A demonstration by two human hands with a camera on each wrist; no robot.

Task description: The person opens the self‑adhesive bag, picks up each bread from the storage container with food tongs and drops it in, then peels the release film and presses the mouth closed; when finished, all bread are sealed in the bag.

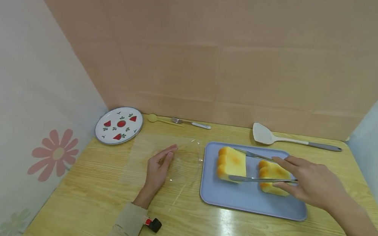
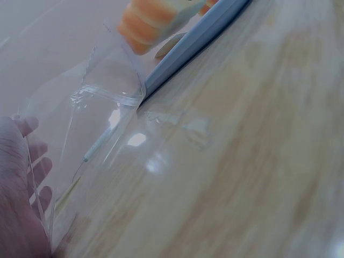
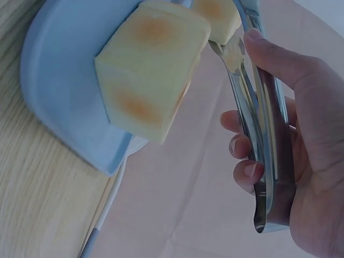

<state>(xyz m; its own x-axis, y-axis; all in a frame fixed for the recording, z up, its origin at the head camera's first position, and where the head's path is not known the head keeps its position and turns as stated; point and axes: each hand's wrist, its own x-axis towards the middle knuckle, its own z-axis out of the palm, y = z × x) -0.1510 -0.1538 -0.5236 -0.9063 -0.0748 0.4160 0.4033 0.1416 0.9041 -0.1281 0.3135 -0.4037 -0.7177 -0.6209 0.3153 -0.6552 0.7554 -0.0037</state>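
My right hand (image 1: 316,181) grips metal tongs (image 3: 269,140), thumb on one arm and fingers around the other. The tong arms reach left over the blue tray (image 1: 225,199), their ends on either side of a toy bread loaf (image 1: 234,162) with browned humps. A second bread loaf (image 3: 156,64) lies on the tray's right part, partly behind the tongs in the head view. Left of the tray, my left hand (image 1: 158,166) holds a clear plastic bag (image 2: 107,97) by its edge, fingers seen through the film. The bag's mouth stands partly apart, facing the tray.
A white plate (image 1: 110,130) with red fruit pictures leans at the back left. Along the back lie a yellow spoon (image 1: 153,118), a fork (image 1: 200,125) and a white spatula (image 1: 264,134) with a grey handle. Walls border the wooden table (image 1: 178,227).
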